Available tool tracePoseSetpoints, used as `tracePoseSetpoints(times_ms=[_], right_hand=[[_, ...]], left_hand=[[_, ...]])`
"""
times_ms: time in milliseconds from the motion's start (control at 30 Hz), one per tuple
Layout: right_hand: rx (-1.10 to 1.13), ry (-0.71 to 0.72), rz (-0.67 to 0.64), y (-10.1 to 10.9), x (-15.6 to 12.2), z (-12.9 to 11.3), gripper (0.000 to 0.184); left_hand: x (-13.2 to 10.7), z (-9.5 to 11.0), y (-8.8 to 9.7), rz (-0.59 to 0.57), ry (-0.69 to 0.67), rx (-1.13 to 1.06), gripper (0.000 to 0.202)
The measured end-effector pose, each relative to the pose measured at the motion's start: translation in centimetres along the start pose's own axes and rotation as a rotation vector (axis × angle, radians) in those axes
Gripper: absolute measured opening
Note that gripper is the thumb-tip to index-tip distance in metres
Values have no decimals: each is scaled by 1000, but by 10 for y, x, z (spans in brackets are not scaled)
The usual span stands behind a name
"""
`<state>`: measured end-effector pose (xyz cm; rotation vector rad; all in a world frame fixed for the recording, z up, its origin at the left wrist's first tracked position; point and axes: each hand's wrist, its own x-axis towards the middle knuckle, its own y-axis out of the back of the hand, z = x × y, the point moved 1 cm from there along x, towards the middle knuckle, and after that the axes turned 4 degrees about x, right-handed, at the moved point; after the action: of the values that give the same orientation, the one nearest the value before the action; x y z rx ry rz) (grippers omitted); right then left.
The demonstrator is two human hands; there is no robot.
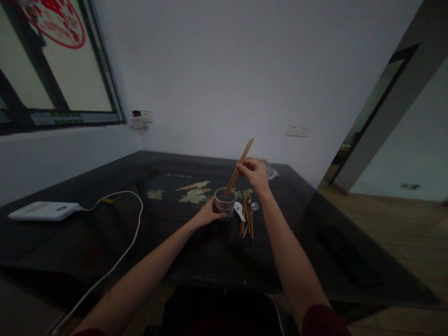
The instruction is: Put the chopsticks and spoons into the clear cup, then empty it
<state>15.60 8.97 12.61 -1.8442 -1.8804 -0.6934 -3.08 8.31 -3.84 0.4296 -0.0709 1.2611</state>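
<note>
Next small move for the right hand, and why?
Probably lower the held chopsticks farther down into the cup: the right hand has their lower ends at its mouth, and the left hand is holding the cup.

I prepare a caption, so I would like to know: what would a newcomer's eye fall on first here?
Probably the chopsticks at the centre, slanting from the right hand down into the cup that the left hand holds. Next might come the white box at the dark table's left, then the red ornament at the window, top left.
</note>
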Motion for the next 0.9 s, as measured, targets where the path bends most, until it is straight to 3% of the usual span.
tracePoseSetpoints(times_ms=[133,300,600,900], right_hand=[[-72,-118,-83,-13,-1,34,26],[-164,-183,-140,-20,-5,53,16],[-296,-256,-201,-28,-9,66,11],[-370,-252,-206,-29,-11,63,12]], left_hand=[[-2,5,0,-9,33,14,84],[-1,6,0,-13,70,-25,86],[-2,9,0,-25,75,-25,86],[-1,6,0,-14,81,-27,84]])
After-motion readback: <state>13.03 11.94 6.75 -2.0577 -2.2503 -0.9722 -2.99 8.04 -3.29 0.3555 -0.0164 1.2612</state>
